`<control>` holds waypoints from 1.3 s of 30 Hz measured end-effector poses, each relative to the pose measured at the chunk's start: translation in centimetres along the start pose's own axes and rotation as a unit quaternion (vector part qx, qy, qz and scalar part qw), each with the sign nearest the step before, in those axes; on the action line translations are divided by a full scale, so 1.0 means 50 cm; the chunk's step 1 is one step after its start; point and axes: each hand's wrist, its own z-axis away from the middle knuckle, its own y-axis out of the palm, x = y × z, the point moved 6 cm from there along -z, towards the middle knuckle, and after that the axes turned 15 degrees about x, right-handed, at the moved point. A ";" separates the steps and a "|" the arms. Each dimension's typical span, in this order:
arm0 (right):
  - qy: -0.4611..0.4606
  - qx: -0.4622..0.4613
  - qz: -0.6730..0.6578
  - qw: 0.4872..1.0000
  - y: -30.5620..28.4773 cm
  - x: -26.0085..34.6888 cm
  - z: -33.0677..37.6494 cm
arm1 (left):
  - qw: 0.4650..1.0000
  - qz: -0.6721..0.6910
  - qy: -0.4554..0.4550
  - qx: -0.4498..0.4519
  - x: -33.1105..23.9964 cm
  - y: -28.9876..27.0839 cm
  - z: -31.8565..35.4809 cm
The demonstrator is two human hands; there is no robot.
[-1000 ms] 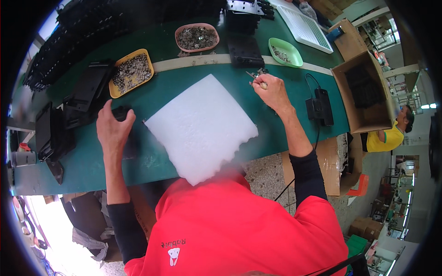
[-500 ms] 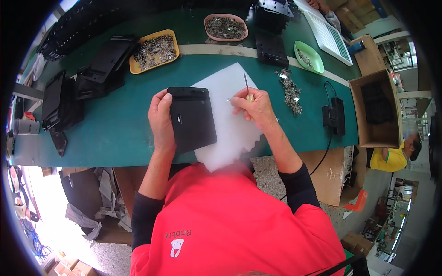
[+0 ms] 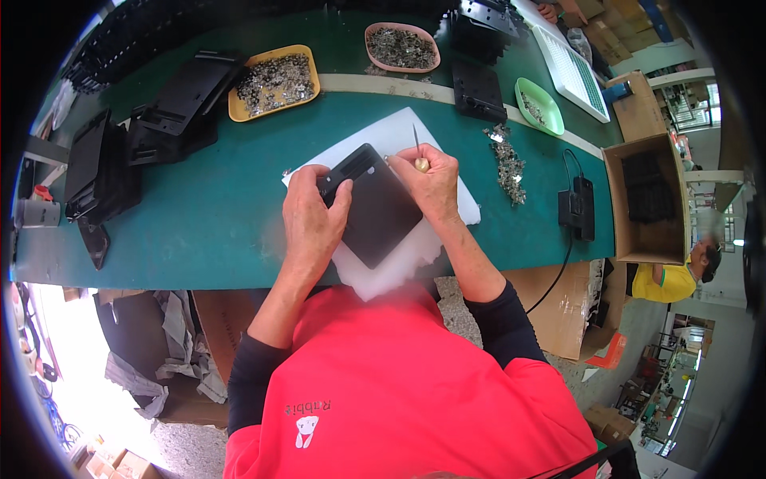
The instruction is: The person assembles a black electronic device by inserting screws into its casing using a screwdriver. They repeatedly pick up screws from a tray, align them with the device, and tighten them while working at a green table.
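My left hand (image 3: pixel 317 215) grips the corner of a flat black plastic panel (image 3: pixel 379 219), thumb on top. The panel is turned diagonally above a white foam sheet (image 3: pixel 463 199), with slots near its upper edge. My right hand (image 3: pixel 435 185) is closed around a thin-shafted tool (image 3: pixel 422 164) with a rounded pale yellow handle; its shaft points up, away from the panel. The fingertips of that hand pinch a small shiny bit (image 3: pixel 388 158) at the panel's upper right edge. Whether the bit touches the panel I cannot tell.
Small metal parts fill a yellow tray (image 3: pixel 234 109), a pink tray (image 3: pixel 438 56) and a green tray (image 3: pixel 556 120). More lie in a loose pile (image 3: pixel 511 169) at right. Black panels (image 3: pixel 179 100) are stacked at left. A black adapter (image 3: pixel 576 209) and an open cardboard box (image 3: pixel 684 199) stand right.
The panel has turned from upright to diagonal and shifted right over the foam. My left hand has moved up and right with it; my right hand has come to the panel's edge.
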 end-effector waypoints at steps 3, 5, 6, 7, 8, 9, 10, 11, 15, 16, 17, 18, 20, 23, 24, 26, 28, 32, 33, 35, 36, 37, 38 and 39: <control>0.000 0.002 -0.006 1.000 0.006 0.000 -0.007 | 0.998 -0.028 -0.030 0.051 -0.006 0.000 -0.019; -0.004 0.008 -0.007 1.000 0.015 0.007 -0.011 | 0.996 -0.045 -0.039 0.066 -0.004 0.003 -0.025; -0.011 0.008 -0.005 1.000 0.022 0.013 -0.011 | 0.996 -0.049 -0.036 0.063 -0.004 0.003 -0.027; -0.019 0.007 -0.004 1.000 0.028 0.017 -0.012 | 0.996 -0.053 -0.034 0.060 -0.003 0.003 -0.028; -0.041 0.003 0.016 0.999 0.033 0.023 -0.012 | 0.996 -0.051 -0.038 0.061 -0.001 0.003 -0.029; -0.063 -0.002 0.036 0.997 0.038 0.029 -0.013 | 0.996 -0.050 -0.042 0.062 0.000 0.005 -0.029; -0.086 -0.006 0.055 0.995 0.041 0.035 -0.013 | 0.996 -0.048 -0.046 0.063 0.000 0.006 -0.029; -0.100 -0.012 0.076 0.992 0.043 0.041 -0.012 | 0.995 -0.047 -0.049 0.069 -0.001 0.006 -0.029; -0.164 -0.041 0.135 0.976 0.049 0.057 -0.002 | 0.994 -0.046 -0.052 0.080 0.000 0.007 -0.030; -0.181 -0.050 0.143 0.972 0.051 0.059 0.001 | 0.994 -0.047 -0.051 0.079 0.001 0.008 -0.030; -0.183 -0.050 0.146 0.971 0.053 0.061 0.001 | 0.995 -0.049 -0.048 0.073 0.001 0.008 -0.030; -0.184 -0.050 0.148 0.970 0.054 0.063 0.000 | 0.995 -0.051 -0.045 0.066 0.001 0.007 -0.031; -0.195 -0.050 0.166 0.965 0.056 0.067 0.003 | 0.996 -0.050 -0.045 0.062 0.000 0.006 -0.031; -0.224 -0.053 0.206 0.951 0.060 0.075 0.011 | 0.996 -0.047 -0.045 0.062 -0.003 0.006 -0.030; -0.233 -0.054 0.214 0.947 0.062 0.076 0.015 | 0.996 -0.049 -0.042 0.060 -0.003 0.007 -0.029; -0.247 -0.048 0.236 0.939 0.065 0.082 0.020 | 0.996 -0.051 -0.041 0.061 -0.002 0.007 -0.030; -0.255 -0.033 0.264 0.930 0.068 0.092 0.022 | 0.996 -0.048 -0.044 0.065 -0.001 0.007 -0.030; -0.253 0.009 0.243 0.937 0.063 0.084 0.013 | 0.996 -0.051 -0.040 0.064 -0.003 0.007 -0.030; -0.253 0.027 0.239 0.937 0.059 0.081 0.004 | 0.996 -0.054 -0.039 0.064 -0.004 0.007 -0.030; -0.238 0.066 0.213 0.945 0.052 0.073 -0.017 | 0.995 -0.055 -0.042 0.067 -0.004 0.008 -0.031; -0.224 0.087 0.191 0.952 0.048 0.068 -0.027 | 0.995 -0.055 -0.044 0.070 -0.003 0.009 -0.031; -0.209 0.107 0.169 0.957 0.045 0.065 -0.033 | 0.995 -0.054 -0.046 0.072 -0.002 0.010 -0.031; -0.150 0.127 0.144 0.970 0.042 0.059 -0.041 | 0.995 -0.053 -0.044 0.070 -0.002 0.009 -0.030; -0.090 0.146 0.119 0.978 0.038 0.059 -0.047 | 0.995 -0.053 -0.042 0.068 -0.002 0.008 -0.029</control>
